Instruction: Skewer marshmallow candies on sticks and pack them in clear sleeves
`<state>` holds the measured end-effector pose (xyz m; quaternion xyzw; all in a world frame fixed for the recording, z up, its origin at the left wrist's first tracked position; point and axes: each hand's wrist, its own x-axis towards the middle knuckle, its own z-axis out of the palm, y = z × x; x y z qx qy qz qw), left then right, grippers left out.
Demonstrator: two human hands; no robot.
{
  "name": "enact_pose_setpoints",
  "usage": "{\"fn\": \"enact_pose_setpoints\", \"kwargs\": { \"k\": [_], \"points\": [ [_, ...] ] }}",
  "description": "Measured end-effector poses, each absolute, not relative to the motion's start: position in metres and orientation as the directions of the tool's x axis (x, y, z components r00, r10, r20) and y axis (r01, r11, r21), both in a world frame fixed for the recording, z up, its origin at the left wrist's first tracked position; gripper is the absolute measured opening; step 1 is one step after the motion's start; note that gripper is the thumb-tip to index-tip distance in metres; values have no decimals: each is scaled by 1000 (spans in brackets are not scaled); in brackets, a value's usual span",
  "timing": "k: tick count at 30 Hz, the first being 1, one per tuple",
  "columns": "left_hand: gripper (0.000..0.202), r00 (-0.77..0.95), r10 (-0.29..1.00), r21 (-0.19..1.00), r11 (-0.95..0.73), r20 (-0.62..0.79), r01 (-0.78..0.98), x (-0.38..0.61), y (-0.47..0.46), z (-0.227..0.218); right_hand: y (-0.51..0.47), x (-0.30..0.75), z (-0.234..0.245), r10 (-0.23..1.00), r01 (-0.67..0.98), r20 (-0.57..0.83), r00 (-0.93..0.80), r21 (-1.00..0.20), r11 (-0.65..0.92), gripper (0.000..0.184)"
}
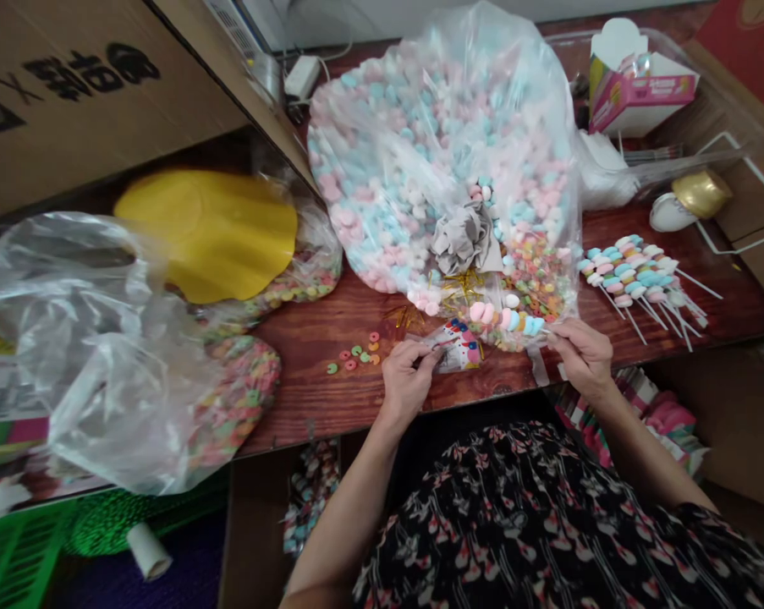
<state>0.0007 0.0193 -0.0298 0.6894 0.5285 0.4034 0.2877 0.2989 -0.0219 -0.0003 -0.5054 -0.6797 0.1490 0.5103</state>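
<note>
My left hand (409, 372) is closed on the edge of a small printed plastic bag (463, 345), clear with a red, blue and pink pattern. My right hand (583, 353) pinches the stick end of a marshmallow skewer (505, 319), which lies roughly level with pink, white, orange and blue pieces on it. The skewer is just above the bag, beside its upper edge; I cannot tell if they touch. Behind both hands sits a big clear bag of pastel marshmallows (387, 152). Left of my left hand, several ring-shaped candies (351, 364) lie loose on the table.
Finished-looking marshmallow skewers (635, 271) are piled at the right. Gold twist ties (403, 317) and crumpled grey paper (464, 237) lie near the middle. A yellow sheet (210, 228), plastic bags of ring candies (235, 397) and a cardboard box (102, 93) occupy the left. A pink carton (641, 93) stands back right.
</note>
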Motion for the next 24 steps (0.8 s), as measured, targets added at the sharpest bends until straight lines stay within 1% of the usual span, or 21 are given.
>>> {"fn": "enact_pose_setpoints", "kwargs": {
  "k": [2,4,5,7,9,11,12,14,17,20,22,24],
  "points": [
    [17,166,957,809,-291,239,510,-1,21,-30,-22,301,2,848,542,530,-19,-707,455,16],
    [13,264,930,732,-364,255,577,-3,21,-28,-20,304,4,859,547,506,-80,-698,462,14],
    [13,316,910,662,-412,268,625,-2,21,-26,-20,305,5,862,548,496,-107,-694,467,14],
    [19,406,871,480,-490,276,728,0,16,-21,-18,307,7,863,554,487,-137,-684,474,14],
    [22,462,852,311,-521,245,795,5,8,-15,-18,308,7,865,566,482,-140,-678,469,13],
    [22,482,848,224,-525,218,821,10,-2,-10,-19,309,6,870,579,476,-125,-677,454,12],
    [22,487,846,210,-528,217,823,12,-7,-8,-21,310,5,875,585,470,-117,-680,443,11],
    [21,495,832,219,-547,251,808,15,-13,-8,-24,310,3,885,588,454,-103,-690,422,11],
    [16,467,808,283,-571,359,771,16,-12,-13,-27,308,2,901,586,425,-89,-709,393,10],
    [17,366,815,365,-541,449,758,15,0,-21,-27,306,0,908,589,413,-74,-716,374,11],
    [16,321,834,403,-509,449,760,13,8,-24,-26,305,0,907,589,415,-75,-716,376,12],
    [11,322,856,426,-488,404,762,11,11,-25,-25,306,-1,904,581,420,-83,-717,386,12]
  ]
}}
